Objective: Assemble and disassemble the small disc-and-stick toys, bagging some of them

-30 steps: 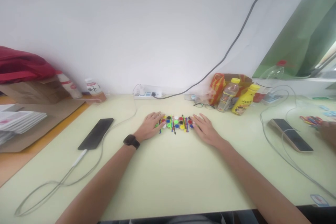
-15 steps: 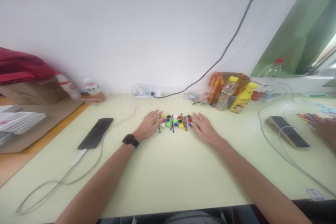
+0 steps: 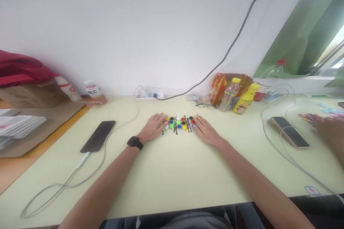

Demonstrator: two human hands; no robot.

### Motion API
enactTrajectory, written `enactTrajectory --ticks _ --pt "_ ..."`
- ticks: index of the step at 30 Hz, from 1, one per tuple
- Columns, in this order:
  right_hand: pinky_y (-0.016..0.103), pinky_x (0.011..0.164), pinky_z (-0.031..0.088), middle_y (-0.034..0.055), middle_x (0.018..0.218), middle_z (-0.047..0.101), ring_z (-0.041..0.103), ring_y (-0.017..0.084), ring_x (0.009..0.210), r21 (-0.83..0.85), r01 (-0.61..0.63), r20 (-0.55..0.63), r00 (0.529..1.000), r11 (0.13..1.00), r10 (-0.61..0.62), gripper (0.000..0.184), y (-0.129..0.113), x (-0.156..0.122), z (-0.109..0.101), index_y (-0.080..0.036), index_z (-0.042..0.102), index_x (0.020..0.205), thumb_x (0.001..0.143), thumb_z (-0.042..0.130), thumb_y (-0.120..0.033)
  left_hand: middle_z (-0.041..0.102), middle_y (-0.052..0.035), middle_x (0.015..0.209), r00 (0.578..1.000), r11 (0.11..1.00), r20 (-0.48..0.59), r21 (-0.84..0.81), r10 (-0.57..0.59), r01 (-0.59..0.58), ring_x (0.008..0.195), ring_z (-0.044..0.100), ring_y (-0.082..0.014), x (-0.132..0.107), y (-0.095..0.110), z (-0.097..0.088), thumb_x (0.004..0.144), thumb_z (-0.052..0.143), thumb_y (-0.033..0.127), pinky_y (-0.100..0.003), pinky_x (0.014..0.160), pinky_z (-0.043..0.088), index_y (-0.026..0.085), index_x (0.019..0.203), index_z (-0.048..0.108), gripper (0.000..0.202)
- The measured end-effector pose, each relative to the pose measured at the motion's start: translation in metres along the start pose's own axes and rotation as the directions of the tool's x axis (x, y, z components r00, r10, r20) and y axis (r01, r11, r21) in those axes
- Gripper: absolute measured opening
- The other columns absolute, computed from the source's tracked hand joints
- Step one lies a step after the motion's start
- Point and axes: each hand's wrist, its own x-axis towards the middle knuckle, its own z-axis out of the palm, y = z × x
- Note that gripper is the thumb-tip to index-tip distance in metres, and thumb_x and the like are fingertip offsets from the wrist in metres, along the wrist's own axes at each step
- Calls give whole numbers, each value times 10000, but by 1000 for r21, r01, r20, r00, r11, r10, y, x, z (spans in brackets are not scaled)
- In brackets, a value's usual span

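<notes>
A small cluster of coloured round pieces and thin coloured sticks (image 3: pixel 179 123) lies on the pale green table (image 3: pixel 172 171), about the middle. My left hand (image 3: pixel 153 128), with a black watch on its wrist, rests flat at the cluster's left edge, fingers spread and touching the pieces. At the right edge my right hand (image 3: pixel 204 130) lies flat too, its fingertips against the pieces. Neither hand holds anything.
A black phone (image 3: pixel 98 136) on a white cable lies to the left. Bottles (image 3: pixel 238 94) and glasses stand at the back right, a power strip (image 3: pixel 147 96) at the wall. Another person's hand (image 3: pixel 326 128) touches coloured sticks at far right, beside a second phone (image 3: pixel 288 136).
The hands have drawn slightly closer together, squeezing the cluster of pieces tighter. The view has shifted a little, and the other person's hand has come further into view.
</notes>
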Motion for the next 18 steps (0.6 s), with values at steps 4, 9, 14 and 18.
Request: enactTrajectory --ticks 4,9,14,18 --pt "490 1315 119 77 1734 188 133 284 1608 45 3 -11 1000 999 -3 741 -4 -1 -2 -190 338 1639 1054 239 -634 382 -30 1664 1000 999 -9 -32 -26 25 1552 290 -327 1 2 -3 1053 322 633 -525 1273 239 323 1562 468 614" --pt "507 1241 310 148 1543 515 427 295 1464 169 104 -367 930 980 -36 565 -9 1 -20 -214 556 1452 1060 346 -562 408 -71 1645 992 987 -104 -155 -67 51 1527 334 -293 4 -1 -5 1067 304 601 -499 1270 263 265 1540 496 611" --pt "443 923 535 92 982 678 645 252 945 354 324 -629 777 878 -33 320 -35 0 -67 -227 662 1001 990 564 -532 526 -107 1544 972 973 -216 -226 -95 45 1458 434 -276 9 -9 -2 1078 286 556 -469 1263 279 196 1450 573 592" --pt "440 840 557 56 946 641 641 243 896 669 495 -623 780 555 56 326 -91 -31 -111 -300 611 1077 1005 484 -591 582 -109 1476 965 970 -247 -241 -87 26 1394 503 -271 10 -11 -1 1082 281 537 -452 1234 327 192 1406 600 571"
